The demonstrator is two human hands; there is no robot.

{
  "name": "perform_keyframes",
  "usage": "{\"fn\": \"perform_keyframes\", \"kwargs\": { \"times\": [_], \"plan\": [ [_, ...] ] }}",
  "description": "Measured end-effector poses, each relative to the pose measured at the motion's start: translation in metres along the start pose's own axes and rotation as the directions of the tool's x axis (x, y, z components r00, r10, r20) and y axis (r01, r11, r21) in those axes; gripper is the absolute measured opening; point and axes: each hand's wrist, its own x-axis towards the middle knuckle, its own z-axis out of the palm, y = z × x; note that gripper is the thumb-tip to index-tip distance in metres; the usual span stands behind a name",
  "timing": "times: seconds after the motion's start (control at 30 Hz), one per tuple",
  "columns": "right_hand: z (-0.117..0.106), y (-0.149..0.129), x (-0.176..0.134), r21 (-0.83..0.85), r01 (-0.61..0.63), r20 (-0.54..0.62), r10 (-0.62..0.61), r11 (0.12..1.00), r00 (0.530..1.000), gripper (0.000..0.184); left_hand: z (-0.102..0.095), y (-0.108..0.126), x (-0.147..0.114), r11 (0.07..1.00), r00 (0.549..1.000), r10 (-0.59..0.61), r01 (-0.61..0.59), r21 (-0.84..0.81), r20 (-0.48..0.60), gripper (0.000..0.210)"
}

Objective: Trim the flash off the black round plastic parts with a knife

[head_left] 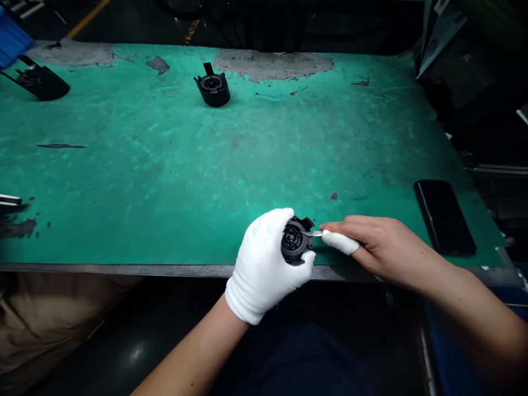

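Observation:
My left hand (pixel 266 261), in a white glove, is wrapped round a round black plastic part (pixel 293 242) near the front edge of the table. Its open face, with inner rings and small posts, points up, and a tab sticks out at its upper right. My right hand (pixel 367 239) is bare except for a white cover on the thumb. It pinches a small knife (pixel 317 234), of which only a short shiny blade and a bit of pale handle show. The blade tip meets the right rim of the part.
The green table mat (pixel 185 181) has worn grey patches. A similar black part (pixel 214 91) stands at the back, another dark part (pixel 43 80) at the far left beside a blue bin (pixel 14 41). A black phone (pixel 444 217) lies at the right.

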Motion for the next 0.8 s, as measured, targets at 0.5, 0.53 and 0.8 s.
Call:
{"fn": "perform_keyframes", "kwargs": {
  "times": [0.5, 0.53, 0.8],
  "plan": [
    [0.007, -0.005, 0.000, 0.014, -0.016, -0.021, 0.016, 1.000, 1.000, 0.036, -0.001, 0.001, 0.001, 1.000, 1.000, 0.002, -0.002, -0.022, 0.021, 0.058],
    [0.007, -0.005, 0.000, 0.018, -0.016, -0.025, 0.016, 1.000, 1.000, 0.036, -0.002, 0.000, 0.001, 1.000, 1.000, 0.006, -0.006, -0.021, 0.020, 0.058],
    [0.015, -0.012, -0.001, -0.149, -0.134, -0.161, 0.109, 0.980, 0.981, 0.033, 0.000, 0.002, 0.003, 0.999, 1.000, -0.001, 0.000, -0.044, -0.019, 0.060]
  ]
}}
